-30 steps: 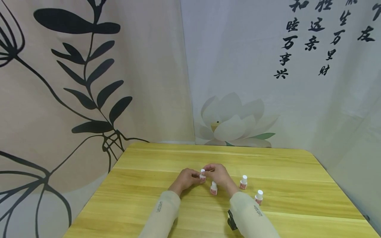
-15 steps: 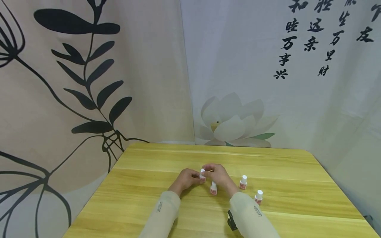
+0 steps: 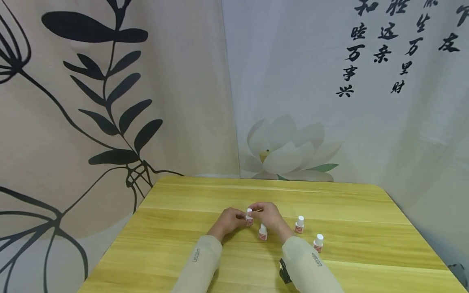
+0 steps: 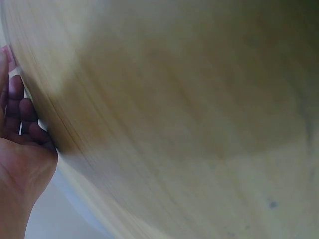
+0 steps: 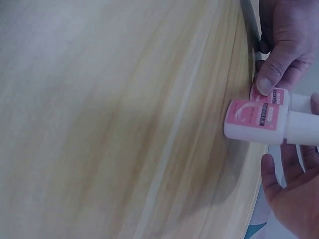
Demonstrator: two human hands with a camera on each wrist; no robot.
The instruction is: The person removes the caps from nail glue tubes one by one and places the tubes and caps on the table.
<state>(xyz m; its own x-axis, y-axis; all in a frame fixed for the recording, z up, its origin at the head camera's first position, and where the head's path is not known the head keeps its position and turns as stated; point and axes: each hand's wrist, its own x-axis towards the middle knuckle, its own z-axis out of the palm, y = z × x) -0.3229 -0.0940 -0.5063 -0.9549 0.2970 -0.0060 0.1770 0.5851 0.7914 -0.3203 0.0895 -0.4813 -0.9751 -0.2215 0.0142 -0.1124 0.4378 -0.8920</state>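
Note:
My left hand grips the body of a small white bottle with a pink label. In the right wrist view, the left thumb presses on that label. At the bottle's top, my right hand pinches the white cap. A second bottle of the same kind stands upright just under the right hand; in the right wrist view this nearer bottle partly hides the held one. The left wrist view catches only the left hand at its edge, with a bit of pink label.
Two more capped bottles stand to the right of the right hand, a farther one and a nearer one beside the right sleeve. All are on a yellow wooden table. A printed curtain hangs behind the table.

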